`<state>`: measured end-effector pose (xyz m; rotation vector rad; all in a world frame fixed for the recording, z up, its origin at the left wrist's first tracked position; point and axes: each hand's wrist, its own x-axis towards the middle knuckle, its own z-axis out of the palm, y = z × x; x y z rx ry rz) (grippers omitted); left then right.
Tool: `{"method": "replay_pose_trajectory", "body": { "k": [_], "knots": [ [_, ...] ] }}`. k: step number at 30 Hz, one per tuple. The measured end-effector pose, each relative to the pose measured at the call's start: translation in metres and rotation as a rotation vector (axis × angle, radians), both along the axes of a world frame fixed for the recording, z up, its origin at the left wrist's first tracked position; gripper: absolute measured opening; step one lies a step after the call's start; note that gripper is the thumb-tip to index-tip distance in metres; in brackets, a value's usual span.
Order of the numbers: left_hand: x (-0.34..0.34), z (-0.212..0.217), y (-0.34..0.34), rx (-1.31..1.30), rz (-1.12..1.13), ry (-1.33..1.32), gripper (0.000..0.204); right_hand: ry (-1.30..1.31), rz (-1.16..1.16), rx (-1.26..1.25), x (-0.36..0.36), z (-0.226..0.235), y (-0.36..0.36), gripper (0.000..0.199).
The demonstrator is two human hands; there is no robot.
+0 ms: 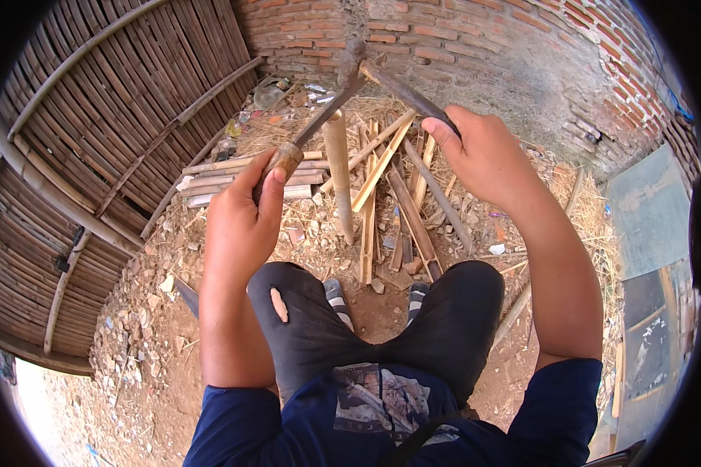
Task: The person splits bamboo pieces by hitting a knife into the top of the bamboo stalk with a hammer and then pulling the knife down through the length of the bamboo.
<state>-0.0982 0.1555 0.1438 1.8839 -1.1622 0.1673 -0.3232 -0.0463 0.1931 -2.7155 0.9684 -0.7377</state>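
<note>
A long, dark metal knife with a brown wooden handle (327,115) is gripped by the closed left hand (245,208). A hammer with a dark handle and a rounded, greyish-brown head (406,92) is held firmly by the closed right hand (481,152). The hammer head is seen near the blade's tip; contact cannot be told. Just under the blade, a tan, round bamboo pole (341,175) is seen upright, between long, split yellow-brown bamboo strips (417,219) and stacked bamboo lengths (241,180).
</note>
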Motion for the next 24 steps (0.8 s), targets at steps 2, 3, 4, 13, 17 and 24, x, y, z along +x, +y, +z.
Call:
{"method": "replay_pose_trajectory", "body": {
  "k": [2, 3, 4, 13, 17, 24],
  "knots": [
    [0.004, -0.001, 0.0, 0.017, -0.004, 0.019, 0.039, -0.015, 0.022, -0.001, -0.002, 0.004, -0.003, 0.053],
    [0.006, -0.002, 0.0, 0.024, -0.006, 0.029, 0.039, -0.102, 0.031, -0.004, -0.002, 0.007, -0.003, 0.054],
    [0.006, -0.001, 0.001, 0.023, -0.002, 0.036, 0.039, -0.189, 0.04, -0.006, -0.002, 0.01, -0.003, 0.054],
    [0.001, -0.001, 0.002, 0.012, 0.012, 0.028, 0.04, -0.027, -0.02, 0.063, 0.003, -0.014, -0.007, 0.056],
    [0.008, -0.002, 0.004, 0.004, 0.01, 0.047, 0.041, -0.241, 0.058, -0.009, -0.001, 0.004, -0.01, 0.056],
    [0.005, -0.004, 0.001, -0.012, 0.019, -0.013, 0.043, -0.185, -0.024, 0.075, 0.008, -0.008, -0.008, 0.057]
  ]
}}
